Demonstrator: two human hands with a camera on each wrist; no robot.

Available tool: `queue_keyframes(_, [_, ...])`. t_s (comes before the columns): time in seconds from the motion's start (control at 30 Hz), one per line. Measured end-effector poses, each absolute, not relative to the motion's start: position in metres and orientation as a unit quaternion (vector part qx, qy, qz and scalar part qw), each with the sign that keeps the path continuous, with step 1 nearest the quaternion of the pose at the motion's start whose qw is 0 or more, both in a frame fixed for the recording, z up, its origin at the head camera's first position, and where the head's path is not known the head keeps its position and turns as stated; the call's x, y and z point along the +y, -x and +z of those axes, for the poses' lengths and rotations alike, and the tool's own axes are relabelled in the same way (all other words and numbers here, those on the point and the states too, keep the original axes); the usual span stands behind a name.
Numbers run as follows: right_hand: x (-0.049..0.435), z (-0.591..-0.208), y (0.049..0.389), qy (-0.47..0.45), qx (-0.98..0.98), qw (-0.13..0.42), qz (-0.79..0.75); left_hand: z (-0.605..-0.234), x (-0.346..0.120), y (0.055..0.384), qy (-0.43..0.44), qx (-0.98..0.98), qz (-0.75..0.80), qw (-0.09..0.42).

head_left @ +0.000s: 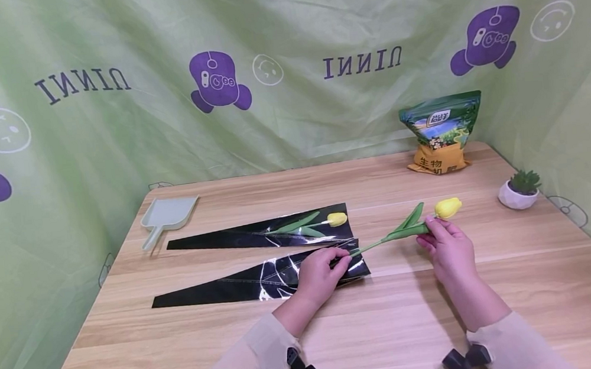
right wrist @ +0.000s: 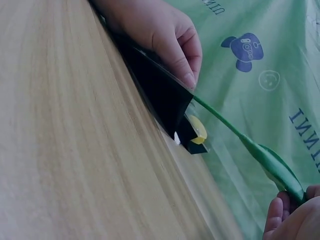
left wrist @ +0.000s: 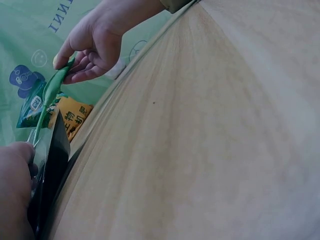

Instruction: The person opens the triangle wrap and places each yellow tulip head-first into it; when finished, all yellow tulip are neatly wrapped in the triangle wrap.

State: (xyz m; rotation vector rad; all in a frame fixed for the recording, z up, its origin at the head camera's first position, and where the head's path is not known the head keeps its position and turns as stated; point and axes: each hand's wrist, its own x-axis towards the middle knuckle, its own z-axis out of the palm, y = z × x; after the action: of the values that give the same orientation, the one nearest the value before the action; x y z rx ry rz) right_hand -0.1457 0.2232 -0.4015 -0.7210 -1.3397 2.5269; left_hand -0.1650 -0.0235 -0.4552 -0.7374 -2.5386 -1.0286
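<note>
My right hand (head_left: 453,252) pinches an artificial yellow tulip (head_left: 404,233) by its leaves and upper stem, just below the bloom. The stem slants down to the left, its lower end at the mouth of a black flower sleeve (head_left: 204,292) with a clear front. At that mouth my left hand (head_left: 319,276) pinches the sleeve's edge between thumb and fingers. In the right wrist view the stem (right wrist: 220,117) passes into the sleeve beside the left thumb; its tip is hidden. Behind lies a second black sleeve (head_left: 215,238) with another yellow tulip (head_left: 337,219) inside.
A pale dustpan (head_left: 170,213) lies at the table's back left. At the back right stands a green and orange bag (head_left: 443,134) with printed lettering. A small succulent in a white pot (head_left: 518,195) is near the right edge. Green printed cloth (head_left: 290,125) hangs behind the wooden table (head_left: 384,330).
</note>
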Motion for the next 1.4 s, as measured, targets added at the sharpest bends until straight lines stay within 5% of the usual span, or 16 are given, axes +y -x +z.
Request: queue_keyframes(1.4, [0.181,-0.419,0.13,0.199,-0.535,-0.032,0.821,-0.456,-0.024,0.165,0.266,-0.869,-0.377,0.177])
